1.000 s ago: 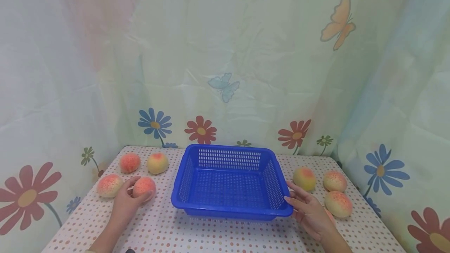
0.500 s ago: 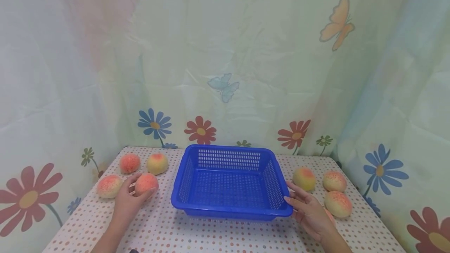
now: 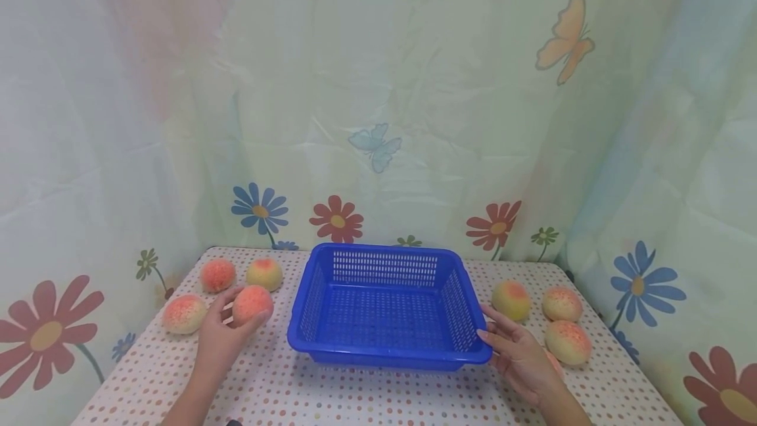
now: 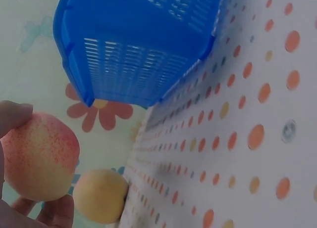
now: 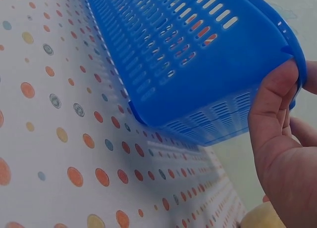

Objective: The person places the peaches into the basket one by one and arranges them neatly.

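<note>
Head view shows the left hand extended from the lower left, thumb and fingers clamped round a round, pink-and-yellow peach, raised above the dotted white worktop, left of the blue rectangular perforated plastic basket. The right hand pinches the basket's right rim, mostly hiding a pinkish fruit. Left wrist view cuts off the left hand.

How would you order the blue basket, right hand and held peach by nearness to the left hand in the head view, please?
1. Held peach: in the left hand.
2. Blue basket: right of that hand.
3. Right hand: at the basket's right rim.
</note>
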The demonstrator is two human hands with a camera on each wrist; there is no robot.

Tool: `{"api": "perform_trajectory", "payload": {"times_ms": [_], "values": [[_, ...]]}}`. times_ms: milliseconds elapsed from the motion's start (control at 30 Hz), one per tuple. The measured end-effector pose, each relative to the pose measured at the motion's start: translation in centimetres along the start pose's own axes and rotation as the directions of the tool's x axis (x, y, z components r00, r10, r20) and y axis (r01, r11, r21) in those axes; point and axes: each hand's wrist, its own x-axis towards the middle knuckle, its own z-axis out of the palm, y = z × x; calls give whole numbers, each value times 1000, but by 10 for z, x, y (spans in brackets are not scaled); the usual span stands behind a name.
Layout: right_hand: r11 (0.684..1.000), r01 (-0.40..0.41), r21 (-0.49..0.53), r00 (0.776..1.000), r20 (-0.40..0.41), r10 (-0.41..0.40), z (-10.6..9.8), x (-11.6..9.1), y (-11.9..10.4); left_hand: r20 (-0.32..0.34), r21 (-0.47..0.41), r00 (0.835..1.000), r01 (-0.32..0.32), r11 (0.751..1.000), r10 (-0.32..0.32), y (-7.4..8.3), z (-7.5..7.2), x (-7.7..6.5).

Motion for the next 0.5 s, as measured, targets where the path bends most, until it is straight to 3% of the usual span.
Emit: {"api": "perform_trajectory", "payload": {"times_ms": [500], "values": [[1000,-2,16,1000,3,2,0,1,2,-26,-68,997,-72,995,70,21,7,-4]]}}
